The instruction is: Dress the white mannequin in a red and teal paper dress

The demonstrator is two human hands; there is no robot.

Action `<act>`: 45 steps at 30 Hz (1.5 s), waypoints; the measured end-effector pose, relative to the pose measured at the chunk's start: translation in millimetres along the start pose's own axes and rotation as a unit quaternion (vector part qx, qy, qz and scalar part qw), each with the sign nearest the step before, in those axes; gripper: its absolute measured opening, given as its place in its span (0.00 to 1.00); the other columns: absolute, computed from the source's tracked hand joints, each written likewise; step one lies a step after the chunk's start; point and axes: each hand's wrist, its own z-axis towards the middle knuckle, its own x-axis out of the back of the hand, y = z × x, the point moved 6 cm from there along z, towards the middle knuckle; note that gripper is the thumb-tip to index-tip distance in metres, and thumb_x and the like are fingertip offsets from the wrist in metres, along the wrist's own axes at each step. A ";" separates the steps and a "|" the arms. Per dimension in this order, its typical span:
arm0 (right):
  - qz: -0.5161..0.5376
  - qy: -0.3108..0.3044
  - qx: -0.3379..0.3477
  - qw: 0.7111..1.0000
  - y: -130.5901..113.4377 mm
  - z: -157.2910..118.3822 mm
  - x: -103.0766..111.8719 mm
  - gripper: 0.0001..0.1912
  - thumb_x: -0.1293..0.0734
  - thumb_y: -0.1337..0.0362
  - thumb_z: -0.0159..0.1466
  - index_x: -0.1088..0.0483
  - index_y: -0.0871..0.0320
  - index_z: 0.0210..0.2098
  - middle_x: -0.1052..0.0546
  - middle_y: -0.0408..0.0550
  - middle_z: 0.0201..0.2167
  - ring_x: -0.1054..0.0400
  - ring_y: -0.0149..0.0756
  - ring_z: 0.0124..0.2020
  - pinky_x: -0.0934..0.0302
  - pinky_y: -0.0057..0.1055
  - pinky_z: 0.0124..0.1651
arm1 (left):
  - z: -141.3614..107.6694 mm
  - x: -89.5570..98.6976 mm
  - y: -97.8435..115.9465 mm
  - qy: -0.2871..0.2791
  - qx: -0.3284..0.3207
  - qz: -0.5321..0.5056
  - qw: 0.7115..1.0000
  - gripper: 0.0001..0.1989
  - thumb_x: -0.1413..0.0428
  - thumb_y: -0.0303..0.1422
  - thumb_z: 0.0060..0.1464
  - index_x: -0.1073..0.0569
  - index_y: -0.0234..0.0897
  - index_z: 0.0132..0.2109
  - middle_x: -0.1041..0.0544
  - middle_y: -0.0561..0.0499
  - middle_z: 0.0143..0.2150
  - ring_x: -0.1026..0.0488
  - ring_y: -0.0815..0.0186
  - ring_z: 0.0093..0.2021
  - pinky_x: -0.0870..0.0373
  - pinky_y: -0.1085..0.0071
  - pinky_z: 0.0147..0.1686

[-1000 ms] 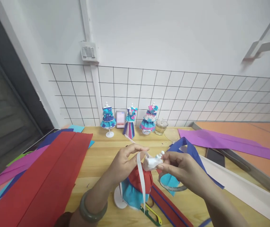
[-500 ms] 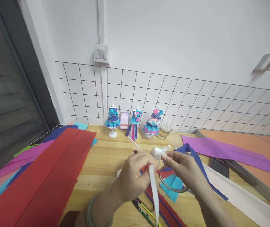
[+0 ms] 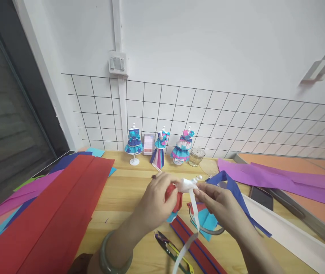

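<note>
Pale wood planks make up the bench (image 3: 125, 194), its grain running crosswise under a white wall (image 3: 222, 45). Thin black lines grid the lower part of that wall, and a switch box (image 3: 118, 63) sits above them at the foot of a vertical conduit (image 3: 117, 26). At far left, dark slats (image 3: 8, 99) stand in a black frame; on the right an orange surface (image 3: 284, 163) adjoins the wood.

Three small dressed mannequins (image 3: 134, 142) stand along the back edge, with an upright screen (image 3: 148, 144) between two of them and a lidded glass jar (image 3: 197, 157) at the right end. Long red fabric (image 3: 62, 205) overlies other coloured sheets on the left. Purple fabric (image 3: 287, 179), a dark phone (image 3: 261, 198) and a white strip (image 3: 299, 239) occupy the right.

Above the bench's middle, a white dress form (image 3: 185, 185) in a red and turquoise skirt is tilted nearly sideways. The left hand (image 3: 162, 194) is curled around the skirt; the right hand (image 3: 212, 196) grips the form's neck end, though whether it also pinches the white ribbon (image 3: 194, 209) trailing downward, I cannot tell. Below lies a yellow-and-green tool (image 3: 183, 258).
</note>
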 end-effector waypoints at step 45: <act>0.072 -0.009 0.007 0.997 -7.1 -26.4 -29.9 0.18 0.35 0.52 0.59 0.33 0.55 0.18 0.24 0.49 0.20 0.36 0.50 0.55 0.35 0.32 0.37 | 3.0 0.0 -38.2 -0.070 0.131 -0.084 0.985 0.17 0.47 0.37 0.55 0.30 0.40 0.51 0.24 0.49 0.42 0.28 0.61 0.45 0.32 0.66 0.48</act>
